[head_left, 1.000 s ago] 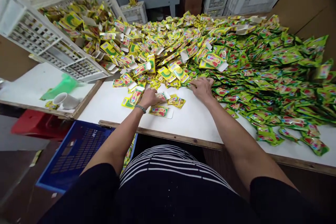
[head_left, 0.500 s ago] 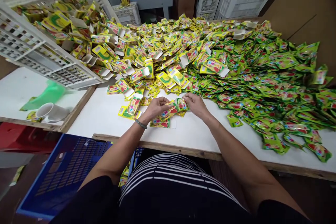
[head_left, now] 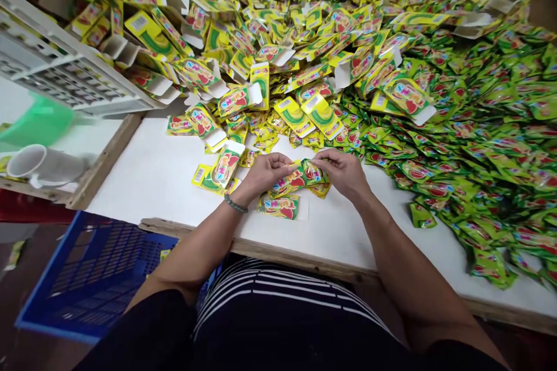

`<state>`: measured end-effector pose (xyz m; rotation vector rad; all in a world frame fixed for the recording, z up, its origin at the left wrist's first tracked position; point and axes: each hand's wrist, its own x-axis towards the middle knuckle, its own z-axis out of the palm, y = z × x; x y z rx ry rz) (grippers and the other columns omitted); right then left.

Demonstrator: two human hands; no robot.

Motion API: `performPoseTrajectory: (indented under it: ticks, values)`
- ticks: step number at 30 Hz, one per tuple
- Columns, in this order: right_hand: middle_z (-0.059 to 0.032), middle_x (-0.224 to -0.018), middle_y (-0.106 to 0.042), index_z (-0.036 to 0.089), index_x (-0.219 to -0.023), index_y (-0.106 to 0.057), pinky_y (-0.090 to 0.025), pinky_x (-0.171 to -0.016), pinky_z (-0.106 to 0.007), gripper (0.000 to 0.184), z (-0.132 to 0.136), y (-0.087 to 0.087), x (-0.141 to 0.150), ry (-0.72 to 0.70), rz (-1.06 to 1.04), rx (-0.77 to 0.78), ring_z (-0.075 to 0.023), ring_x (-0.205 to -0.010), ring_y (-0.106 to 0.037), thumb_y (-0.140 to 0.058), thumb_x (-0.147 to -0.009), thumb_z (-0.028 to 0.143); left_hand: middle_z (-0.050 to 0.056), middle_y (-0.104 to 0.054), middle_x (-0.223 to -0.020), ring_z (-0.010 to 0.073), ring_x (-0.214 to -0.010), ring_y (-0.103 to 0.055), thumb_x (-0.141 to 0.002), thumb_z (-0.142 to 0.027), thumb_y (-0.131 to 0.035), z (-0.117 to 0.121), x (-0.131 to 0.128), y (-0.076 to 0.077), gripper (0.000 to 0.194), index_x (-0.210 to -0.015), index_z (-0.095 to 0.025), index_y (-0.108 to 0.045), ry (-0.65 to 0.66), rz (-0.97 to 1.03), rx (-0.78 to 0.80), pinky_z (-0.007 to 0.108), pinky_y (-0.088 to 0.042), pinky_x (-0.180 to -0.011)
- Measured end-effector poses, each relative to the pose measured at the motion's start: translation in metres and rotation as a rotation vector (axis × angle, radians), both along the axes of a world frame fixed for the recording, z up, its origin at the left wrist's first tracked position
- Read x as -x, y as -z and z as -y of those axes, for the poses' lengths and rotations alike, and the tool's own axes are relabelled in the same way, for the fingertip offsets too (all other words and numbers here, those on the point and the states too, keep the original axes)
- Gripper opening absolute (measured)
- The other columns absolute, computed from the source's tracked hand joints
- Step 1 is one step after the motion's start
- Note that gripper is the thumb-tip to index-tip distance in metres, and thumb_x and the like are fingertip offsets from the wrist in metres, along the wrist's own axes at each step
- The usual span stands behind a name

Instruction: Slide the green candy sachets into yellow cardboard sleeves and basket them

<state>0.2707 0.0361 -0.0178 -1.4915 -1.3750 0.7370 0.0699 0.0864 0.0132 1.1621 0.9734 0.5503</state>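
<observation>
Head view — left hand [head_left: 267, 175] gripping a yellow box [head_left: 285, 184], right hand [head_left: 343, 174] pinching a green sachet [head_left: 312, 173] right at the box's end, how far inside I cannot tell! Both are between the hands, over the white table [head_left: 335, 237] — another box [head_left: 278, 207] lying just nearer the body, sachet heap [head_left: 456, 133] to the right, mug [head_left: 61, 167] far left.

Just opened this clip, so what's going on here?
A person is working at a white table with both bare hands. The left hand holds a small yellow box; the right hand pinches a green packet at the box's end. Whether the packet is partly inside is unclear. Another box lies just in front, and heaped boxes and green packets lie beyond.
</observation>
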Motion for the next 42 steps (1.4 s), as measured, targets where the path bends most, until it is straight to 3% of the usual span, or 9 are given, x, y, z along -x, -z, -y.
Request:
performPoseTrajectory:
  ticks: [8,14,18,27,30,32,35,38,42]
  values:
    - [0.0008,-0.067,-0.065,0.023,-0.070,-0.068,-0.051,-0.055,-0.032,0.021,0.006,-0.008,-0.003,0.059,-0.182,0.055,-0.0143,-0.056,-0.056,-0.078,-0.070,0.041,0.000,-0.061,-0.062,0.0065,-0.052,-0.048,-0.068,-0.039,-0.083,0.001,-0.002,-0.001,0.033,-0.076,-0.013,-0.065,0.026,-0.028,-0.051,0.021,-0.033,-0.049]
    - [0.0022,-0.066,-0.063,0.023,-0.070,-0.062,-0.060,-0.056,-0.033,0.029,0.008,-0.003,0.008,0.256,-0.376,0.023,-0.0148,-0.057,-0.061,-0.082,-0.067,0.045,-0.001,-0.061,-0.064,0.0064,-0.054,-0.047,-0.069,-0.042,-0.082,0.008,-0.006,0.005,0.034,-0.078,-0.014,-0.064,-0.057,-0.032,-0.111,0.021,-0.034,-0.050]
    - [0.0024,-0.066,-0.062,0.023,-0.071,-0.061,-0.059,-0.060,-0.033,0.027,0.010,0.001,0.011,0.195,-0.366,0.060,-0.0144,-0.059,-0.060,-0.080,-0.068,0.042,-0.002,-0.059,-0.063,0.0060,-0.053,-0.047,-0.067,-0.042,-0.084,0.007,-0.007,0.007,0.037,-0.077,-0.014,-0.062,-0.110,0.018,-0.087,0.021,-0.035,-0.051]
    - [0.0022,-0.069,-0.062,0.023,-0.072,-0.061,-0.051,-0.064,-0.032,0.025,0.006,0.002,-0.001,0.017,-0.283,0.053,-0.0147,-0.064,-0.058,-0.076,-0.069,0.042,-0.001,-0.062,-0.063,0.0069,-0.052,-0.051,-0.064,-0.044,-0.085,0.005,0.000,0.001,0.041,-0.082,-0.013,-0.066,-0.069,-0.014,-0.033,0.021,-0.037,-0.049]
    - [0.0011,-0.068,-0.062,0.022,-0.073,-0.062,-0.049,-0.062,-0.032,0.025,0.005,0.002,0.005,-0.067,-0.231,0.112,-0.0154,-0.062,-0.057,-0.072,-0.072,0.045,-0.001,-0.064,-0.064,0.0066,-0.052,-0.052,-0.058,-0.039,-0.089,0.003,-0.001,0.003,0.042,-0.081,-0.013,-0.066,-0.039,-0.029,-0.003,0.020,-0.037,-0.049]
    - [0.0005,-0.068,-0.061,0.023,-0.078,-0.063,-0.049,-0.062,-0.033,0.027,0.006,0.004,0.006,0.014,-0.141,0.121,-0.0163,-0.062,-0.056,-0.068,-0.076,0.049,-0.001,-0.064,-0.064,0.0068,-0.052,-0.052,-0.056,-0.038,-0.089,0.002,0.000,0.004,0.043,-0.082,-0.013,-0.066,-0.056,-0.029,0.023,0.020,-0.037,-0.049]
    - [-0.0045,-0.079,-0.064,0.022,-0.087,-0.066,-0.050,-0.071,-0.037,0.029,0.009,0.013,0.005,0.189,0.165,0.109,-0.0213,-0.074,-0.059,-0.067,-0.079,0.050,-0.002,-0.063,-0.062,0.0071,-0.051,-0.051,-0.053,-0.040,-0.090,0.000,0.002,0.006,0.047,-0.083,-0.014,-0.066,-0.121,-0.047,0.007,0.020,-0.037,-0.049]
    - [-0.0105,-0.096,-0.066,0.022,-0.086,-0.065,-0.049,-0.080,-0.041,0.024,0.011,0.024,0.008,0.134,0.476,0.151,-0.0286,-0.093,-0.059,-0.071,-0.076,0.043,-0.004,-0.059,-0.058,0.0060,-0.048,-0.045,-0.053,-0.041,-0.089,-0.002,0.005,0.007,0.048,-0.085,-0.014,-0.067,-0.142,-0.093,-0.057,0.020,-0.032,-0.046]
    - [-0.0106,-0.092,-0.065,0.023,-0.073,-0.054,-0.047,-0.079,-0.043,0.025,0.011,0.030,0.005,0.115,0.537,0.204,-0.0310,-0.095,-0.056,-0.069,-0.077,0.044,-0.004,-0.056,-0.057,0.0065,-0.048,-0.042,-0.059,-0.044,-0.085,-0.004,0.008,0.012,0.045,-0.088,-0.014,-0.067,-0.129,-0.120,-0.108,0.021,-0.029,-0.047]
